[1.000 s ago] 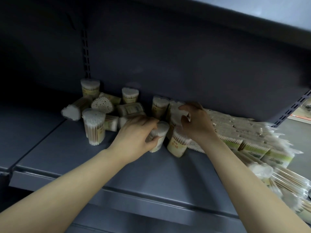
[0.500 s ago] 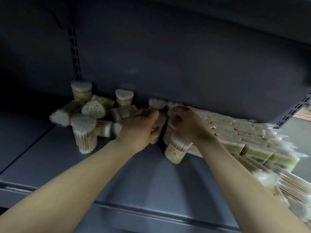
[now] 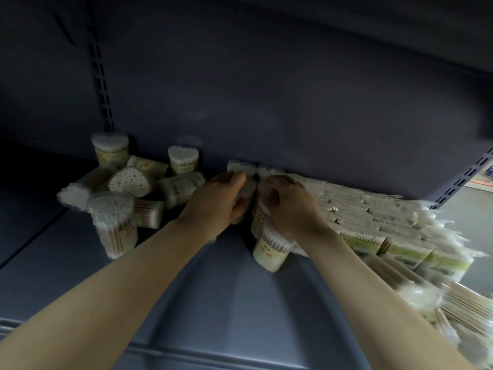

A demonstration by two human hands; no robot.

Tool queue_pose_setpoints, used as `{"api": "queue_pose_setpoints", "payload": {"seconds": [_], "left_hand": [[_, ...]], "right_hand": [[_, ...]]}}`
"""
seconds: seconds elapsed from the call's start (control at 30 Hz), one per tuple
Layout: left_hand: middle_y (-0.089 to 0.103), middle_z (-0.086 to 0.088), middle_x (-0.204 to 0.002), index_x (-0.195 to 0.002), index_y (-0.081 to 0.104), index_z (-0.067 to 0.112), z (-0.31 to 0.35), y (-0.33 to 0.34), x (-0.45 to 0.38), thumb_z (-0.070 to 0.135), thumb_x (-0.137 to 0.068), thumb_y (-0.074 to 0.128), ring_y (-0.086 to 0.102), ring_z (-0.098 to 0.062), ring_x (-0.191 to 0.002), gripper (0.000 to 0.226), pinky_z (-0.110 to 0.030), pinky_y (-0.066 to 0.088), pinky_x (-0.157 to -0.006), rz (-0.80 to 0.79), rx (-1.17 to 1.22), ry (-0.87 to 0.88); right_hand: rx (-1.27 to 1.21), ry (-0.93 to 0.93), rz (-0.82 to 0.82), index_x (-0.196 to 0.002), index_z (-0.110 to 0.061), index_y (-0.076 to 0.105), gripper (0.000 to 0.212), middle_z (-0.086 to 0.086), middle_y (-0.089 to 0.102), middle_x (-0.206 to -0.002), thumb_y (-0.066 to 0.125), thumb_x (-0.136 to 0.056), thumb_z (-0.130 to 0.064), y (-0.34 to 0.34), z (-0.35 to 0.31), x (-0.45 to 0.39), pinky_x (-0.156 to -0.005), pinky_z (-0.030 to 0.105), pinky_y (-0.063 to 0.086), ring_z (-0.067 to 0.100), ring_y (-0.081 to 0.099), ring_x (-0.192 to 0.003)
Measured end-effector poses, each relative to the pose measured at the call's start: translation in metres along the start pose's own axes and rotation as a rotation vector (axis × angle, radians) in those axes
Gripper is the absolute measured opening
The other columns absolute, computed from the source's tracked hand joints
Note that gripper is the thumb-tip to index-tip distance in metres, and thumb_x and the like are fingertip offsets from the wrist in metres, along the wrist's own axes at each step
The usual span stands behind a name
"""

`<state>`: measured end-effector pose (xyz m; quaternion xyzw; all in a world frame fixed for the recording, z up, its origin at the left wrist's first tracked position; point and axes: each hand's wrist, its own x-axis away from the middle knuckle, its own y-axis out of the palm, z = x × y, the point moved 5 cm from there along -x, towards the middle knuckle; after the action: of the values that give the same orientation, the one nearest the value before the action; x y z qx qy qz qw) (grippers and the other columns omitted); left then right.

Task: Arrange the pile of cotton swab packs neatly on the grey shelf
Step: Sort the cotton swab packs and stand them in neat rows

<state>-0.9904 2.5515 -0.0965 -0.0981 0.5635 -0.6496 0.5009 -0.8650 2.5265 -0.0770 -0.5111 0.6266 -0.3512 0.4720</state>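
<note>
Round cotton swab packs lie jumbled on the grey shelf (image 3: 202,297). My left hand (image 3: 213,204) grips one upright pack (image 3: 246,192) near the back wall. Beside it, my right hand (image 3: 289,206) curls around the top of another pack (image 3: 260,209), mostly hidden by its fingers. An upright pack (image 3: 270,249) stands just below my right wrist. Two more packs (image 3: 240,165) stand against the back wall behind my hands. To the left, a pile of several packs (image 3: 128,182) lies partly tipped over, with one upright pack (image 3: 114,222) in front.
A wide stack of flat bagged swab packs (image 3: 386,222) fills the shelf's right side and spills over its front edge. A slotted upright (image 3: 102,76) runs up the back panel on the left. Another shelf overhangs above.
My left hand carried its pack back toward the wall, beside the pack under my right hand. Both hands now sit close together. The camera shifted slightly.
</note>
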Motion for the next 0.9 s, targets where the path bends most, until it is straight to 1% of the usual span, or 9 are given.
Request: {"api": "queue_pose_setpoints", "payload": {"seconds": [0.13,0.37,0.5,0.53,0.6,0.67,0.7,0.77,0.9], "left_hand": [[0.055,-0.012,-0.113,-0.109,0.045,0.002,-0.003,0.002,-0.004,0.019,-0.089,0.055,0.054,-0.028,-0.097,0.028,-0.033,0.041,-0.067,-0.019,0.021,-0.007],[0.054,-0.013,-0.113,-0.110,0.044,0.002,-0.003,0.004,-0.007,0.018,-0.089,0.055,0.052,-0.026,-0.096,0.029,-0.035,0.044,-0.071,-0.014,0.019,0.001],[0.056,-0.016,-0.111,-0.106,0.049,-0.001,-0.004,0.002,-0.006,0.017,-0.086,0.058,0.053,-0.030,-0.098,0.029,-0.031,0.040,-0.069,0.023,-0.026,0.025],[0.056,-0.018,-0.114,-0.108,0.051,-0.002,-0.004,0.002,-0.005,0.016,-0.084,0.060,0.053,-0.032,-0.102,0.032,-0.032,0.041,-0.073,0.031,-0.035,0.030],[0.054,-0.018,-0.125,-0.121,0.051,-0.001,-0.005,0.000,-0.001,0.017,-0.083,0.062,0.047,-0.033,-0.117,0.044,-0.036,0.040,-0.088,0.031,-0.065,0.025],[0.046,-0.014,-0.137,-0.134,0.042,0.004,-0.006,0.000,0.005,0.023,-0.086,0.058,0.037,-0.030,-0.129,0.054,-0.037,0.032,-0.102,0.000,-0.096,0.006],[0.043,-0.012,-0.139,-0.138,0.037,0.008,-0.008,-0.001,0.008,0.026,-0.088,0.056,0.034,-0.027,-0.131,0.057,-0.036,0.029,-0.105,-0.008,-0.102,-0.007],[0.047,-0.010,-0.135,-0.140,0.034,0.011,-0.013,-0.007,0.016,0.029,-0.089,0.053,0.039,-0.027,-0.126,0.057,-0.034,0.030,-0.102,0.019,-0.083,-0.041],[0.061,-0.016,-0.113,-0.125,0.052,0.007,-0.025,-0.025,0.031,0.039,-0.085,0.040,0.056,-0.038,-0.102,0.053,-0.043,0.045,-0.085,0.100,-0.097,-0.082]], "right_hand": [[-0.003,-0.010,0.014,-0.117,-0.012,0.057,0.030,0.009,0.052,-0.127,0.039,-0.092,-0.015,0.000,0.000,0.000,-0.085,0.026,0.034,0.026,0.046,-0.116],[0.006,0.007,-0.007,-0.118,-0.013,0.055,0.031,0.008,0.050,-0.129,0.037,-0.093,-0.017,0.000,-0.001,0.000,-0.087,0.026,0.033,0.025,0.045,-0.117],[0.006,0.004,-0.011,-0.118,-0.010,0.056,0.031,0.011,0.052,-0.127,0.037,-0.093,-0.016,-0.001,-0.003,0.001,-0.086,0.027,0.034,0.027,0.046,-0.116],[0.009,0.011,-0.023,-0.118,-0.009,0.056,0.031,0.012,0.052,-0.127,0.037,-0.093,-0.016,-0.002,-0.003,0.000,-0.085,0.027,0.034,0.027,0.046,-0.116],[0.027,0.011,-0.053,-0.115,-0.008,0.057,0.030,0.012,0.053,-0.124,0.039,-0.093,-0.016,-0.001,-0.003,-0.002,-0.080,0.025,0.034,0.027,0.048,-0.113],[0.039,-0.007,-0.048,-0.113,-0.007,0.058,0.029,0.014,0.055,-0.121,0.042,-0.090,-0.012,-0.003,-0.005,-0.004,-0.075,0.024,0.031,0.030,0.050,-0.112],[0.037,-0.022,-0.017,-0.113,-0.006,0.057,0.029,0.015,0.055,-0.121,0.044,-0.088,-0.009,-0.006,-0.006,-0.005,-0.075,0.026,0.032,0.031,0.049,-0.112],[0.006,-0.038,0.059,-0.117,-0.005,0.054,0.034,0.016,0.053,-0.123,0.045,-0.085,-0.004,-0.010,-0.010,-0.005,-0.081,0.028,0.034,0.032,0.046,-0.115],[-0.031,-0.076,0.122,-0.124,-0.010,0.050,0.043,0.015,0.050,-0.127,0.047,-0.083,0.001,-0.013,-0.020,-0.004,-0.092,0.031,0.035,0.031,0.044,-0.119]]}}
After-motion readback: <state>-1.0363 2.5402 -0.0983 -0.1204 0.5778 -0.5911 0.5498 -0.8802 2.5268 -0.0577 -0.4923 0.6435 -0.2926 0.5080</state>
